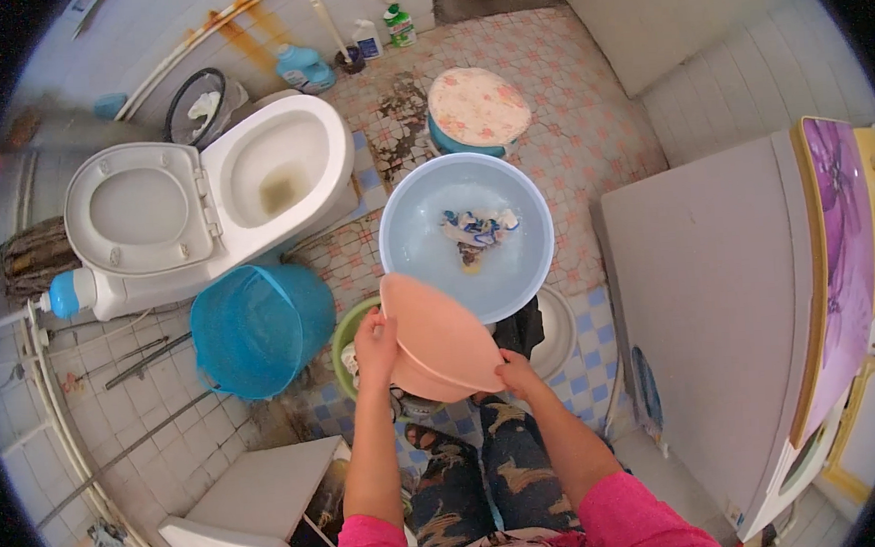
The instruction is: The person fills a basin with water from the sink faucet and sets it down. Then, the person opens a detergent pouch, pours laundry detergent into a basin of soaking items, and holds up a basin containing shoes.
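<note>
A peach-coloured plastic basin is held tilted between my two hands, its open side turned away from me. My left hand grips its left rim, and my right hand grips its right rim. Just beyond it sits a large pale-blue basin, whose near edge the peach basin overlaps in view. Water seems to fill the blue basin, with a crumpled blue, white and brown cloth lying in it. I cannot tell whether any liquid is leaving the peach basin.
At the left stand an open toilet and a blue bucket. Behind the pale-blue basin is a round stool with a patterned cover. A green basin is partly hidden by my left hand. A grey-white appliance stands at the right.
</note>
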Demonstrator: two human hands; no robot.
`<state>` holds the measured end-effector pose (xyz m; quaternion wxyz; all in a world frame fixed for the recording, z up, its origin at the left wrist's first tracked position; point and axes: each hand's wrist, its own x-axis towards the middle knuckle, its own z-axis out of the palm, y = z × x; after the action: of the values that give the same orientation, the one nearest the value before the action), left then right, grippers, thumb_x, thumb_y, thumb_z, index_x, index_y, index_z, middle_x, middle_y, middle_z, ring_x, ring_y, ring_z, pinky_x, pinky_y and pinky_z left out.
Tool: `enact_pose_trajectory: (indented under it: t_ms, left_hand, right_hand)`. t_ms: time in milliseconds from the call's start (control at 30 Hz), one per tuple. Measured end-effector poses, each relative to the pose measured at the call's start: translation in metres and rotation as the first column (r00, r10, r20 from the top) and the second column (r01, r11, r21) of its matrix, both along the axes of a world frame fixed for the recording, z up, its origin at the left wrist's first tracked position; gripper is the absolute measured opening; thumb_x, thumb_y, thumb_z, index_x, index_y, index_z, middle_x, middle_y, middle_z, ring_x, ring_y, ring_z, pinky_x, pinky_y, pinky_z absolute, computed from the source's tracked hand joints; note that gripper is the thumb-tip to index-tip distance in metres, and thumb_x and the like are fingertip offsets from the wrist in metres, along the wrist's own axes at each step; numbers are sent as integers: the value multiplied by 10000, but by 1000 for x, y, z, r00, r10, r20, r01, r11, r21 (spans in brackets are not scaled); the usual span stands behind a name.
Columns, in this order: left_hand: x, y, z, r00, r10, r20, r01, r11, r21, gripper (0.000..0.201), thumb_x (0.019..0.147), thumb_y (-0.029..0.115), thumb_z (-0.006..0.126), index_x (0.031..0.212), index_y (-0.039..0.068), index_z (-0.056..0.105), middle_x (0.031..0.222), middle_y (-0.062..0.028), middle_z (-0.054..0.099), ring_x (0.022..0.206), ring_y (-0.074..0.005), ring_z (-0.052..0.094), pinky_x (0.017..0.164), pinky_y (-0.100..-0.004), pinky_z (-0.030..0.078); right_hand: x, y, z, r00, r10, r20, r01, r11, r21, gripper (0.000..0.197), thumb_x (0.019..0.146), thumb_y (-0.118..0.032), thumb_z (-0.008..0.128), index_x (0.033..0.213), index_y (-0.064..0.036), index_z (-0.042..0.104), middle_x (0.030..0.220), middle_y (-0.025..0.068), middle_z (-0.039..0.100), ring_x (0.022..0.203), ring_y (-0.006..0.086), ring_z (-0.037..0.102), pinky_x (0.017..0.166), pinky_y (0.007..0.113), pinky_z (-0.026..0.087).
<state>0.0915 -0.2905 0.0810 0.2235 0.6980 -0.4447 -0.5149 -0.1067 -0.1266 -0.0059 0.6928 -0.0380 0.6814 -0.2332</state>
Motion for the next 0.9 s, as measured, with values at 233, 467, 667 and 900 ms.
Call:
enact_pose_trajectory:
  t_ms: [233,467,667,900]
  left_hand:
    - [56,45,22,984,-23,175,31,998,-45,130,769,118,526,735,-1,487,680,-105,520,611,-175,478,591,-300,407]
    - [102,106,70,984,11,178,-15,1000,20,67,793,70,492,769,11,470,649,-45,511,547,-111,496,464,-258,405]
    - [148,159,143,963,271,-13,-270,962,43,109,813,70,477,895,1,462,689,-64,555,587,-120,554,462,-252,444]
    - [204,219,283,887,410,-211,-438,893,-105,213,827,46,425,1028,-20,454,765,-93,590,600,-110,550,487,-242,437]
  right_hand:
    - [25,4,25,850,143,-507,-207,976,-72,405,654,18,439,1055,12,499,901,131,585,812,241,567,704,312,446]
    - [31,22,60,805,-112,-583,-164,902,-400,423,645,44,422,1065,24,462,985,138,545,920,218,523,817,304,396]
    - [59,11,181,801,-75,-593,-361,730,-580,402,704,55,425,1103,14,446,998,113,538,923,191,519,810,281,390]
    - [124,6,327,867,28,-498,-423,570,-704,389,762,-25,454,1148,15,423,1040,153,543,918,228,542,792,315,407]
